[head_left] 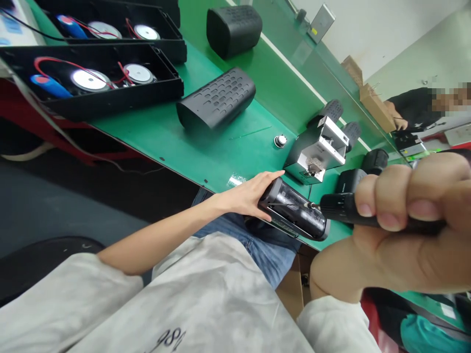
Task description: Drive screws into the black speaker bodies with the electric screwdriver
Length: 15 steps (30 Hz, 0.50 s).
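Observation:
My left hand (250, 196) grips the near-left end of a black speaker housing (300, 208), thumb and fingers spread around it. The housing has a perforated, shiny face and lies tilted at the front edge of the green table. My right hand (412, 211), large and close to the camera, is wrapped around a black electric screwdriver (338, 206). Its bit points at the housing's perforated face; whether the tip touches cannot be made out. A metal fixture or dispenser box (316, 152) stands just beyond the housing.
Black textured speaker shells (221, 98) stand on the green table (206, 157). A small round silver part (280, 141) lies before the fixture. Open black boxes (110, 93) with speaker drivers, red wires and blue cells sit at left. Across the table is another person (415, 108).

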Each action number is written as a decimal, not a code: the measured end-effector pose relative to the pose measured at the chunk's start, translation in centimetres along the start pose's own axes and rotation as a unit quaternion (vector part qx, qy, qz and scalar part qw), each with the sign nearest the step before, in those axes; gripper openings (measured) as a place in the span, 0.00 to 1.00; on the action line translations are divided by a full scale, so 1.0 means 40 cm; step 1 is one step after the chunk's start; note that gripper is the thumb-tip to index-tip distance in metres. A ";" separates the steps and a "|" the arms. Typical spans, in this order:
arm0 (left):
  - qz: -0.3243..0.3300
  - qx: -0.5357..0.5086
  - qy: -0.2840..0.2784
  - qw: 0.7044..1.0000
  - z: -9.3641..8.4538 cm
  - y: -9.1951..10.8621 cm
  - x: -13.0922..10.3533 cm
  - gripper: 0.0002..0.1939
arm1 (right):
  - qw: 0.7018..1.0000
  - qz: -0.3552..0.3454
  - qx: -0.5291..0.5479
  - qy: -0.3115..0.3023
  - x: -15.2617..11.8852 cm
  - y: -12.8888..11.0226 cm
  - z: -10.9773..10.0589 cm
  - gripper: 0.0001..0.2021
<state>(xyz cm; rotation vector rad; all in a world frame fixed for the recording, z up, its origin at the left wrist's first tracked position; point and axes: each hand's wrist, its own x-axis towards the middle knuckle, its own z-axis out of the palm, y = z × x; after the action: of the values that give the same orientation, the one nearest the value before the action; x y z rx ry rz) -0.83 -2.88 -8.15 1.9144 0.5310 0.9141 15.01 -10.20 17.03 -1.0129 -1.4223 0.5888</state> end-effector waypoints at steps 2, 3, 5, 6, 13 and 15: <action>0.003 0.004 -0.004 1.000 0.001 -0.001 0.000 0.74 | 0.999 -0.045 0.002 0.008 -0.007 0.006 0.033 0.22; 0.005 0.005 -0.005 1.000 0.001 -0.002 -0.001 0.75 | 0.998 -0.065 -0.003 0.023 -0.009 0.010 0.046 0.20; 0.008 0.005 -0.005 1.000 0.002 -0.005 -0.002 0.75 | 0.996 -0.086 -0.002 0.023 -0.010 0.020 0.064 0.17; 0.011 0.004 -0.003 1.000 0.003 -0.006 -0.003 0.74 | 0.996 -0.082 0.006 0.018 -0.010 0.028 0.068 0.15; 0.031 0.014 0.012 0.999 0.009 -0.011 -0.008 0.72 | 0.989 -0.089 0.116 -0.014 -0.014 0.121 0.097 0.22; 0.028 0.021 0.013 0.999 0.010 -0.011 -0.008 0.72 | 0.990 -0.084 0.113 -0.016 -0.010 0.124 0.095 0.18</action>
<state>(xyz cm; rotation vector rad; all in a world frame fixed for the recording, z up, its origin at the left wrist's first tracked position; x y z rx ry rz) -0.72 -3.11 -8.79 1.9668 0.5171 0.9722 12.44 -7.30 12.12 -0.7015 -1.4169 0.6278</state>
